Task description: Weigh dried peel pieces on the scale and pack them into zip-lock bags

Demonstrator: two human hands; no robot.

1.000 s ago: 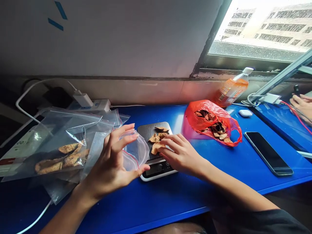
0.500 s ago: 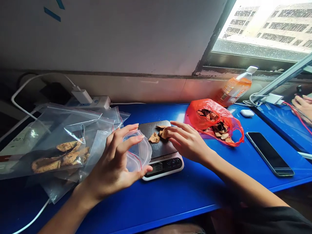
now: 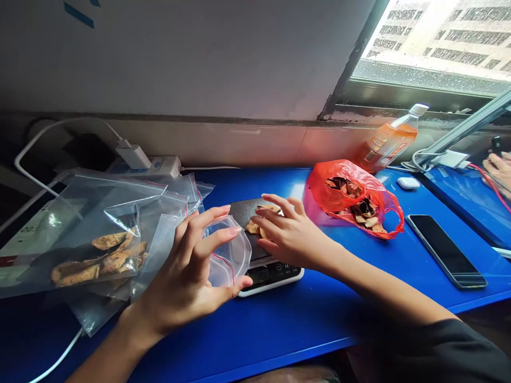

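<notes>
My left hand (image 3: 199, 260) holds a small clear zip-lock bag (image 3: 235, 250) with a red seal line, its fingers and thumb spread at the bag's mouth. Beside it stands a kitchen scale (image 3: 235, 213) with a dark metal plate and a lit display. Several brown dried slices (image 3: 252, 227) lie on the plate. Over them, my right hand (image 3: 289, 231) has its fingers curled around a dried slice (image 3: 262, 233); the fingers partly hide the pile.
Clear zip bags (image 3: 155, 186) with dried pieces lie left, by a power strip (image 3: 167, 166). A red plastic bag (image 3: 323, 181) of dried slices, a bottle (image 3: 393, 138), an earbud case (image 3: 408, 183) and a phone (image 3: 445, 250) are right. Another person's hand (image 3: 499, 167) shows at the far right.
My right hand has moved left across the scale plate, further over the dried slices. My left hand keeps its hold on the small bag. The view has shifted slightly.
</notes>
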